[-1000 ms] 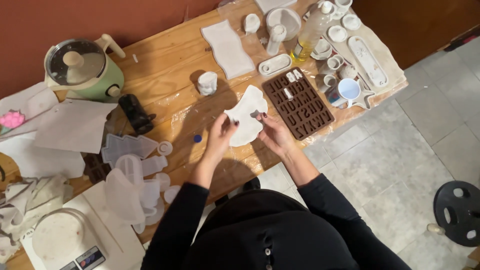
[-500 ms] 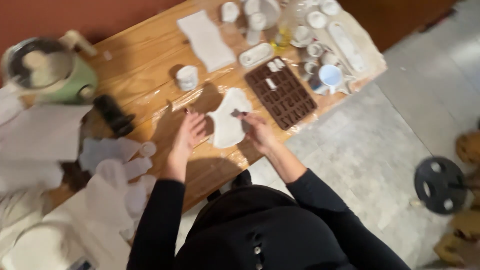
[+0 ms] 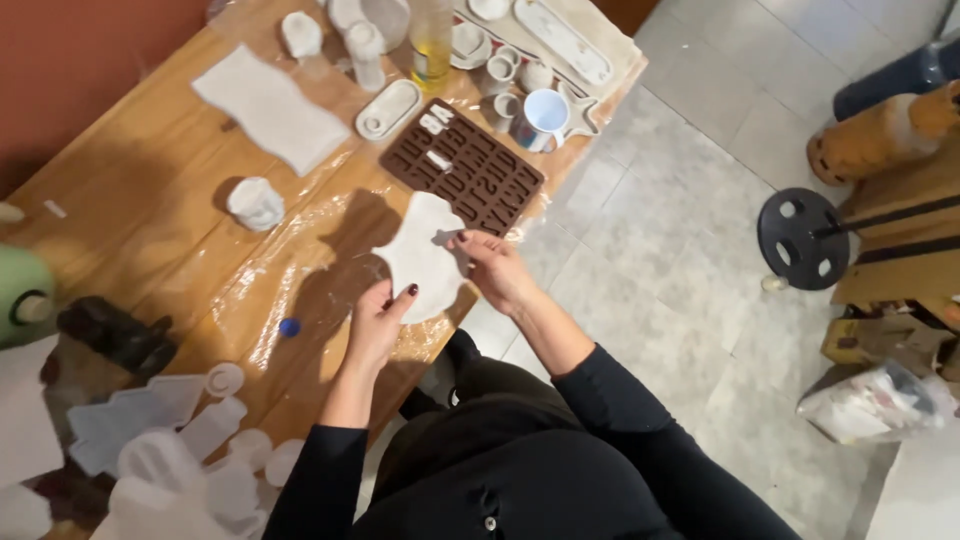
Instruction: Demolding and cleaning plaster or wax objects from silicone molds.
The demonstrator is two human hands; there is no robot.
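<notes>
- At the far left edge of the wooden surface (image 3: 150,200) sits part of a pale green appliance (image 3: 22,295), with a dark object (image 3: 115,335) just beside it.
- Below these, at the near left corner, lie translucent white moulds (image 3: 170,445), piled loosely.
- A small blue cap (image 3: 290,327) rests on the clear plastic film, near the left hand.
- Farther back stand a small white ruffled piece (image 3: 256,203) and a flat white wavy slab (image 3: 270,105).
- The left hand (image 3: 375,325) grips the lower edge of the flat white scalloped piece (image 3: 425,255), thumb on top, fingers closed on it.
- That piece lies at the near edge of the surface, between both hands, just beside the brown letter mould (image 3: 465,165).
- The right hand (image 3: 497,270) pinches the piece's right edge; its fingers seem clamped there, though the blur leaves the exact grip unclear.
- Behind the mould stand a white mug with a blue inside (image 3: 545,115), small white cups and a bottle of yellow liquid (image 3: 432,42).
- On the tiled floor at right rests a black round weight plate (image 3: 803,238).
</notes>
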